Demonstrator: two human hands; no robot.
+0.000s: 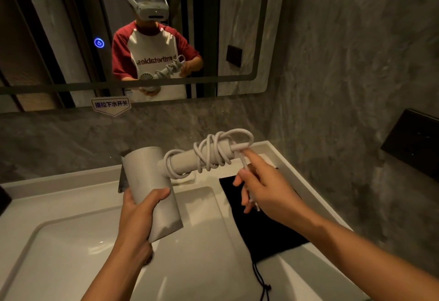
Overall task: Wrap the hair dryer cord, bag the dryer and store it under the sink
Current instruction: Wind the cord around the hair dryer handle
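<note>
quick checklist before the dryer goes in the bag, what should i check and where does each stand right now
1. Firm hold on the pale grey hair dryer: ok, the left hand grips its barrel.
2. White cord wound on the handle: ok, several loops sit around it.
3. Cord end secured: not ok, the right hand holds the loose tail, not tucked in.
4. Plug out of the socket: cannot tell, the plug is hidden by the right hand.
5. Black drawstring bag within reach: ok, it lies flat on the white counter right of the basin.
6. Bag mouth open: not ok, it lies flat and closed.
</note>
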